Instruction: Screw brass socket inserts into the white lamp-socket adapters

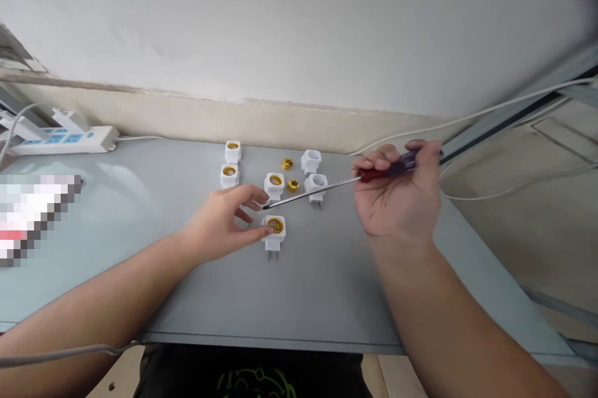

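Grey tabletop [322, 298] below a plastered wall [280, 24] carries six white plug-in lamp holders [232, 152], four showing brass-threaded sockets, with two loose brass collars [287, 164] among them and a white power strip [60, 139] off to the left. The left hand [219, 227] sits half open, a fingertip touching the nearest holder [275, 233]. The right hand [397, 189] closes around a red-and-purple-handled screwdriver [311, 191], its thin tip just beside the holder behind.

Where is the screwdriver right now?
In the head view, the screwdriver is in the right hand, held above the grey table, its tip reaching left toward the left hand and a white socket.
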Action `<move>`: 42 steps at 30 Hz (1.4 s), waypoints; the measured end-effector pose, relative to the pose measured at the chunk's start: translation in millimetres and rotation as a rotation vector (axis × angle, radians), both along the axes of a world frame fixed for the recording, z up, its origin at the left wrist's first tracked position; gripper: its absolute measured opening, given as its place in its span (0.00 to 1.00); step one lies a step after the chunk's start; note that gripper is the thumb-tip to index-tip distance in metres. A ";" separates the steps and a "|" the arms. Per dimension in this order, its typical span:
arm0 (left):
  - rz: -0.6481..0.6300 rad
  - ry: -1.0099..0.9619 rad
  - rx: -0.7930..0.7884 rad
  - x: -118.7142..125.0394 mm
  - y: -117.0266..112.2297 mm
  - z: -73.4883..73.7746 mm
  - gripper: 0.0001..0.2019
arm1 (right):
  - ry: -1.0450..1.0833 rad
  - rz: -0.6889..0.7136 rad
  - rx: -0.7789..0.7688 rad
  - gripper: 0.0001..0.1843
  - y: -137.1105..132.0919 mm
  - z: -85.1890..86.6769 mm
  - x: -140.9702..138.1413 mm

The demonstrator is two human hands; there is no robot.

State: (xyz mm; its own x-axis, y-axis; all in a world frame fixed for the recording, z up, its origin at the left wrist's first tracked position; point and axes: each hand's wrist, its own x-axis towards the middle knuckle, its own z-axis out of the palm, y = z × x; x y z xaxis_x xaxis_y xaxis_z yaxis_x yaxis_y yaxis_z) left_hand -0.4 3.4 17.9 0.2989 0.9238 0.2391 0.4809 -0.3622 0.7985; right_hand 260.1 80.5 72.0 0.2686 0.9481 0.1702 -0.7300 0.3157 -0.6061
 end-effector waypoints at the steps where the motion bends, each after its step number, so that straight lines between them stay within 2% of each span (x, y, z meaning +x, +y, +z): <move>1: -0.038 0.035 -0.003 0.4 -0.5 -0.1 0.25 | -0.042 -0.005 0.043 0.17 -1.5 2.0 2.7; 3: -0.088 0.115 -0.015 1.5 -0.7 -1.8 0.29 | -0.142 -0.007 0.139 0.19 -5.5 7.4 7.8; 6: -0.144 0.198 -0.040 3.7 0.8 -6.9 0.26 | -0.269 0.014 0.249 0.22 -13.1 18.2 9.1; 9: -0.207 0.219 -0.026 5.8 2.2 -11.0 0.24 | -0.341 0.032 0.348 0.17 -20.2 29.7 -0.6; 15: -0.218 0.224 0.047 7.8 1.2 -13.9 0.20 | -0.539 0.160 0.484 0.09 -24.7 43.2 -30.1; 20: -0.266 0.212 0.099 7.7 3.2 -17.8 0.20 | -0.597 0.236 0.570 0.12 -19.8 43.4 -45.0; 35: -0.284 0.211 0.155 8.4 4.0 -19.6 0.17 | -0.700 0.286 0.666 0.14 -19.2 34.2 -60.4; 42: -0.272 0.222 0.145 9.0 3.3 -19.2 0.16 | -0.648 0.457 0.665 0.13 -30.2 37.5 -54.0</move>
